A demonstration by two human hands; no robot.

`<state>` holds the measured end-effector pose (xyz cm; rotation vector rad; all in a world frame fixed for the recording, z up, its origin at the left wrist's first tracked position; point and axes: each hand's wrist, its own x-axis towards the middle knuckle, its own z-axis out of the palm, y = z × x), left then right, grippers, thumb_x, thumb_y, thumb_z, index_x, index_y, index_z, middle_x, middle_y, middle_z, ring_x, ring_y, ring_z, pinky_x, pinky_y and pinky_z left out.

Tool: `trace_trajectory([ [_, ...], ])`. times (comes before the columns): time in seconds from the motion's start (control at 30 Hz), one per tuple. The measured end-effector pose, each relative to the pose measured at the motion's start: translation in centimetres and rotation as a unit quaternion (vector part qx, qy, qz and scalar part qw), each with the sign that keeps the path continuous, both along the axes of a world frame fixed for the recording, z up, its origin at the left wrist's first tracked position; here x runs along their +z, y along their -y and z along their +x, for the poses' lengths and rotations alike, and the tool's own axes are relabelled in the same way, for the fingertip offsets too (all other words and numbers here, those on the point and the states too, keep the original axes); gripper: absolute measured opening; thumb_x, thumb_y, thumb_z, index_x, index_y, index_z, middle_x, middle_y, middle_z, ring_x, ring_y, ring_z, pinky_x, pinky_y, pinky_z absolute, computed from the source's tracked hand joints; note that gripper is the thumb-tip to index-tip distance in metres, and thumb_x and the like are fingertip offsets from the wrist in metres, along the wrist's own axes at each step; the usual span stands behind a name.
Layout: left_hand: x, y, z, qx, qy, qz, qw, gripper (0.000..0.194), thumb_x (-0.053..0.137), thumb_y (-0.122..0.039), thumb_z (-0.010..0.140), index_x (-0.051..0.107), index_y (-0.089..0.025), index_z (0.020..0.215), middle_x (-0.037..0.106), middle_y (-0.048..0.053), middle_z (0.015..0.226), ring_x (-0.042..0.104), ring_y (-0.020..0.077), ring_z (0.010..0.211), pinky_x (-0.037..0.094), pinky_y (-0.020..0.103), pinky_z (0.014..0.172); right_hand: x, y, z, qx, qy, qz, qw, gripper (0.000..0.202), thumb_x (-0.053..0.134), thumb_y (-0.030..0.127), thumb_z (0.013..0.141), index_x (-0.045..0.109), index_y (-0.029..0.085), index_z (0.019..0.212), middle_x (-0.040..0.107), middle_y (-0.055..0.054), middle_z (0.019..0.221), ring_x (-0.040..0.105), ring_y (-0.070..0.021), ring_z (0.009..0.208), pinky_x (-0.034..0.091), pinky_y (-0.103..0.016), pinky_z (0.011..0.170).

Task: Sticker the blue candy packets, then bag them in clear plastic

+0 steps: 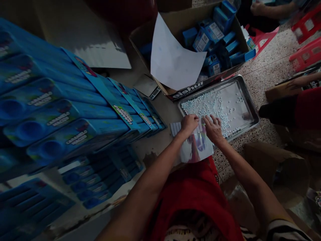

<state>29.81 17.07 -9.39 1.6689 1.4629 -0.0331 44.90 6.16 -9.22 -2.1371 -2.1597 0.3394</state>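
My left hand [190, 124] is closed in a pinch at the upper edge of a glossy printed sheet [198, 147], which lies over my lap. Close beside it, my right hand [213, 130] bends its fingers over the same edge, thumb side toward the left hand, and seems to grip it there. The sheet is silvery with coloured print; whether it is a flat sheet or a pouch I cannot tell. Just beyond both hands sits a metal tray [255, 117] lined with white paper. Many small pale-blue pellets [200, 105] are spread in it, thickest on its left side.
Stacked blue boxes [105, 124] rise on the left. Behind the tray, a cardboard box [163, 88] holds small blue boxes and a loose white paper [175, 60]. A small scale [147, 85] stands beside it. Another person's arm [304, 80] shows at right, near brown cardboard [273, 160].
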Motion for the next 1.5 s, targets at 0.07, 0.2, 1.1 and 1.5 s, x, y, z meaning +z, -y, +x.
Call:
trace_trajectory([
  [0.07, 1.0, 0.5, 0.0, 0.000, -0.002, 0.008, 1.000, 0.022, 0.065, -0.030, 0.093, 0.084, -0.024, 0.103, 0.083, 0.008, 0.109, 0.074, 0.0245, 0.104, 0.047, 0.030, 0.080, 0.3, -0.4, -0.4, -0.042, -0.008, 0.008, 0.999, 0.048, 0.045, 0.021, 0.107, 0.056, 0.018, 0.153, 0.067, -0.015, 0.148, 0.048, -0.0336, 0.147, 0.026, -0.053, 0.122],
  [0.2, 1.9, 0.9, 0.0, 0.011, -0.004, 0.019, 1.000, 0.023, 0.064, -0.030, 0.094, 0.084, -0.025, 0.105, 0.083, 0.007, 0.110, 0.074, 0.0232, 0.105, 0.048, 0.030, 0.085, 0.7, -1.2, -1.2, -0.038, -0.002, -0.004, 0.999, 0.046, 0.045, 0.021, 0.107, 0.059, 0.020, 0.150, 0.068, -0.015, 0.145, 0.052, -0.0343, 0.139, 0.027, -0.054, 0.119],
  [1.1, 2.4, 0.7, -0.6, 0.002, -0.043, -0.014, 0.999, 0.027, 0.064, -0.029, 0.088, 0.085, -0.024, 0.105, 0.083, 0.008, 0.109, 0.074, 0.0255, 0.102, 0.047, 0.030, 0.076, 0.5, 1.0, 0.4, 0.090, -0.013, -0.013, 0.996, 0.033, 0.043, 0.018, 0.108, 0.072, 0.018, 0.124, 0.066, -0.012, 0.152, 0.055, -0.0255, 0.140, 0.026, -0.047, 0.125],
  [1.5, -0.5, -0.6, 0.7, 0.003, -0.025, 0.030, 0.999, 0.027, 0.061, -0.031, 0.094, 0.083, -0.022, 0.106, 0.081, 0.009, 0.113, 0.072, 0.0262, 0.111, 0.048, 0.032, 0.089, 5.5, 3.3, -2.7, -0.147, -0.004, 0.020, 0.989, 0.026, 0.063, 0.039, 0.101, 0.076, 0.025, 0.085, 0.070, -0.009, 0.087, 0.056, -0.0264, 0.093, 0.037, -0.039, 0.089],
])
